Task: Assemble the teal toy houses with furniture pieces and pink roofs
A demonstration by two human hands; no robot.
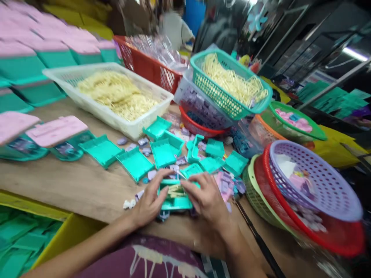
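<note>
At the table's front edge, a teal plastic box (178, 203) with pale yellow parts (175, 190) inside is held between both hands. My left hand (152, 199) grips its left side, fingers over the far rim and thumb at the near opening. On the right side, my right hand (204, 193) has its fingers bent over the box, the fingertips at the yellow parts. Several teal trays (136, 163) and small purple and pink pieces (224, 183) lie just beyond the hands.
A white basket (133, 129) and a teal basket (216, 98) hold yellow parts. Stacked round baskets (344, 193) stand at the right, beside a black rod (257, 237). Pink-topped teal boxes (60, 131) are at the left. A person (175, 31) is in the background.
</note>
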